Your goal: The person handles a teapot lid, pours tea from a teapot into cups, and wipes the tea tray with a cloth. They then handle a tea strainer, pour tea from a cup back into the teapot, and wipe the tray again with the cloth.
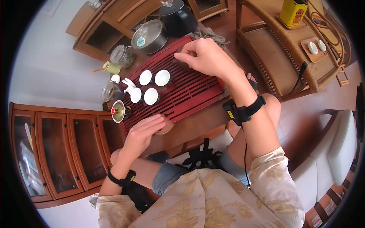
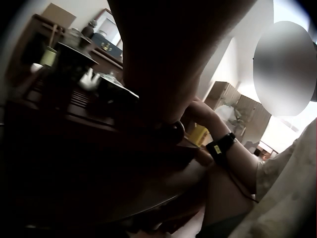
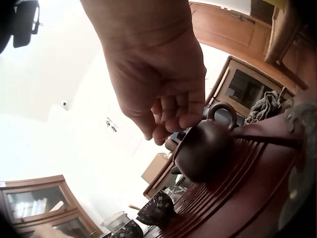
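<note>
In the head view my left hand (image 1: 141,135) holds a small brown round object (image 1: 165,126) at the near edge of the red slatted tray (image 1: 197,99). The left wrist view shows that hand dark, with the object's rounded edge (image 2: 175,132) at its fingers. My right hand (image 1: 208,57) hangs over the tray's far right part, fingers loosely bent and apparently empty. Close below its fingertips, in the right wrist view, stands a dark brown teapot (image 3: 204,152) with a ring handle. My right hand mostly hides that pot in the head view.
Four white-lined cups (image 1: 151,96) and a white figurine (image 1: 129,86) stand on the tray's left half, beside a strainer bowl (image 1: 118,111). Glass jars (image 1: 122,57), a lidded pot (image 1: 149,37) and a black kettle (image 1: 178,18) stand behind. A rattan cart (image 1: 266,57) is at right.
</note>
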Tool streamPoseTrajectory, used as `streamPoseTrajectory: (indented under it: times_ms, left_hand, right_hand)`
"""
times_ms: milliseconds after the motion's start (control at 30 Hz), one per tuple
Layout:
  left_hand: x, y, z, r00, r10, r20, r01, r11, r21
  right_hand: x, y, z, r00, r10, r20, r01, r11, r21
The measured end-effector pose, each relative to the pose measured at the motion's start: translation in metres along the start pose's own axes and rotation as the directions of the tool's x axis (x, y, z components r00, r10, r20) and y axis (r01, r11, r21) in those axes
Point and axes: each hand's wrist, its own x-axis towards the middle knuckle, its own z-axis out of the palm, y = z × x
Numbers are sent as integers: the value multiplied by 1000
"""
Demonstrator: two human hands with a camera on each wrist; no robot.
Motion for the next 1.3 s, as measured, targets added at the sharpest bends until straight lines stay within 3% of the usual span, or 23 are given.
streamPoseTrajectory:
  times_ms: [167, 667, 767, 900, 1067, 1300]
  left_hand:
    - [-51, -11, -17, 991, -135, 0, 135, 991, 15]
    - [-101, 13, -10, 933, -335, -128, 341, 940, 22]
    - [-98, 24, -13, 820, -520, -240, 523, 851, -54]
    - [-98, 8, -11, 826, -452, -337, 500, 864, 66]
    - [-90, -4, 6, 880, -367, -302, 429, 887, 172]
    - [-105, 22, 14, 859, -432, -275, 488, 854, 180]
  right_hand:
    - [3, -7, 0, 999, 18, 37, -19, 999, 29]
    - [3, -22, -9, 985, 149, 83, -153, 987, 41]
    - [3, -27, -8, 979, 175, 101, -178, 984, 20]
    - [5, -26, -5, 982, 154, 105, -157, 987, 20]
    - [5, -24, -1, 980, 166, 109, -169, 985, 28]
    - [4, -26, -1, 979, 170, 115, -176, 984, 36]
